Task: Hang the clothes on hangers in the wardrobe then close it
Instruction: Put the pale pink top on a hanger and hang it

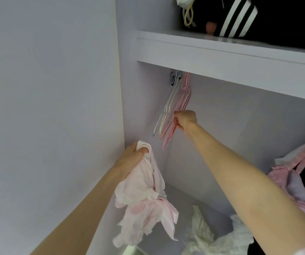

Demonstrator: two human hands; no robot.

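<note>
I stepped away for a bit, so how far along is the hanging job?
Looks done: pink clothes hang at the right edge. In hand: the left hand grips a pale pink garment, and the right hand holds a pink hanger among the empty hangers. Left: getting that garment onto a hanger, hanging the white clothes heaped on the wardrobe floor, then closing the wardrobe.

1. A shelf (221, 50) crosses the upper right of the frame; a bag (239, 15) sits on it at the top edge.
2. Below the shelf, at upper centre, a bunch of hangers (173, 107) hangs down.
3. The right hand (185, 119) grips the hangers at centre.
4. Lower left of that, the left hand (133, 155) holds a garment (144, 199) that hangs below it.
5. Loose clothes (212, 236) lie on the wardrobe floor at bottom right.
6. Hung clothes (295, 181) fill the right edge.
</note>
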